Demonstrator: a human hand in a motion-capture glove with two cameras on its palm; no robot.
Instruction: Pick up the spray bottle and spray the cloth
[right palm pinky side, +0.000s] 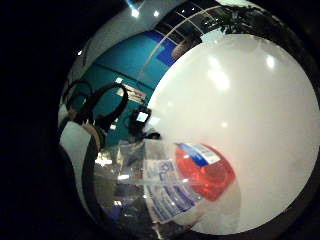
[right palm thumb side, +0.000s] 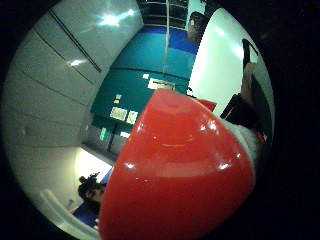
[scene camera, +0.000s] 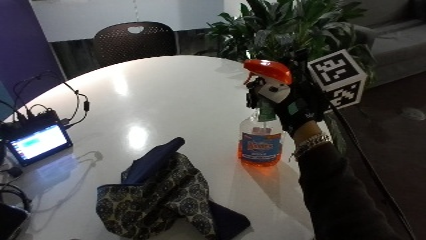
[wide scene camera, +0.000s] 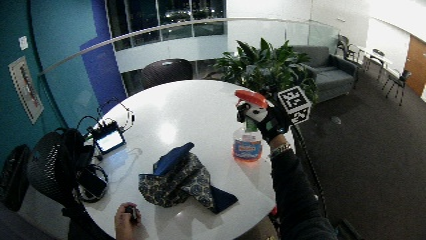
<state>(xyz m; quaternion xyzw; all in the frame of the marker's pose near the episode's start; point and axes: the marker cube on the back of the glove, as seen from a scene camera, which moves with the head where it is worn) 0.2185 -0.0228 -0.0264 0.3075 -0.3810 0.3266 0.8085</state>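
A clear spray bottle (scene camera: 261, 145) with orange liquid and a red trigger head (scene camera: 267, 70) stands upright over the right side of the round white table (scene camera: 166, 95). My gloved right hand (scene camera: 296, 107) grips its neck just under the head. I cannot tell whether the base touches the table or hangs just above it. A crumpled cloth (scene camera: 166, 195), dark blue with a patterned side, lies on the table to the bottle's left, apart from it. The little finger side palm view looks down the bottle (right palm pinky side: 170, 180) at the tabletop. The red head (right palm thumb side: 180, 175) fills the thumb side view.
A small device with a lit screen (scene camera: 36, 142) and cables sits at the table's left edge. A dark chair (scene camera: 136, 40) and a leafy plant (scene camera: 293, 25) stand behind the table. A bare hand (wide scene camera: 126, 215) rests at the near edge.
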